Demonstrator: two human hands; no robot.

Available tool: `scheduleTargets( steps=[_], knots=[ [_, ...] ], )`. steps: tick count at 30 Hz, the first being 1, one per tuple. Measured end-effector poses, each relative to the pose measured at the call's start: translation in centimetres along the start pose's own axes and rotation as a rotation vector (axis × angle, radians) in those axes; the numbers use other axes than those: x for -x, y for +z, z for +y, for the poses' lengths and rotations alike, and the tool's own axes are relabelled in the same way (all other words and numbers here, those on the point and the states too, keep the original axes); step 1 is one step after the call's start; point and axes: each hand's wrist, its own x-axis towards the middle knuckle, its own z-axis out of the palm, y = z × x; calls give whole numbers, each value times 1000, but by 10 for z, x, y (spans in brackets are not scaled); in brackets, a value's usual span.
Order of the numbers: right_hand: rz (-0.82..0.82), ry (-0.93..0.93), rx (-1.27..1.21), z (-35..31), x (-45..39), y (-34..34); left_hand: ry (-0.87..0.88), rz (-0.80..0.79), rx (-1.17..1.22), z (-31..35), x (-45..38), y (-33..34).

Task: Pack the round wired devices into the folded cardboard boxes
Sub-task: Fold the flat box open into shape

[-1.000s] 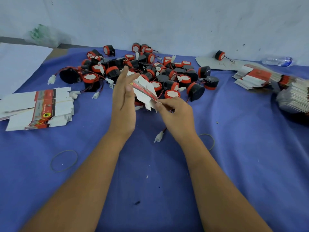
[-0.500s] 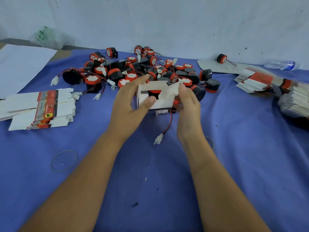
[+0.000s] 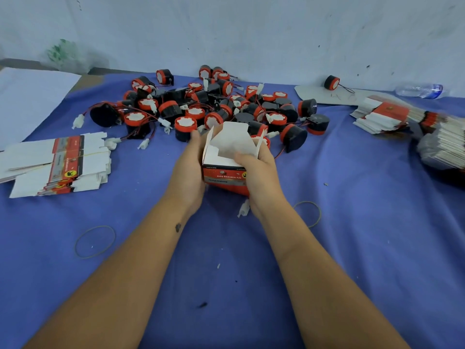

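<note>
Opened cardboard box (image 3: 227,159), white inside, glossy red and black printed outside, flaps up, held above blue cloth-covered table (image 3: 352,235) just before a heap of round black-and-red wired devices (image 3: 214,107), too many and too tangled for a count. Left hand (image 3: 187,170) curled round the box's left wall; right hand (image 3: 256,172) gripping its right side, thumb hooked inside. Two stacks of flat box blanks: left (image 3: 55,165), right (image 3: 387,114). Two thin rubber bands (image 3: 95,241) on the cloth.
</note>
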Motion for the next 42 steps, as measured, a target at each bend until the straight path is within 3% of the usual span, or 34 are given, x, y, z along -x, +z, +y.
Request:
scheduleTargets(
  steps=[6, 9, 13, 22, 27, 38, 42],
  knots=[
    [-29, -19, -40, 1, -1, -1, 95, 50, -141, -9, 1, 5],
    [-150, 56, -213, 1, 0, -3, 101, 104, -168, -9, 0, 6],
    [-177, 142, -407, -3, -3, -10, 110, 129, -154, -9, -2, 6],
    [-115, -55, -221, 3, -3, -6, 169, 117, -118, -12, -2, 5],
    [-117, -10, -215, 3, -1, -7, 138, 98, -165, -13, 0, 5],
    [47, -110, 82, -4, 5, 0, 141, 145, -138, -7, 5, 9],
    [111, -209, 253, -3, 9, 0, 72, 84, 52, -5, 3, 9]
  ],
)
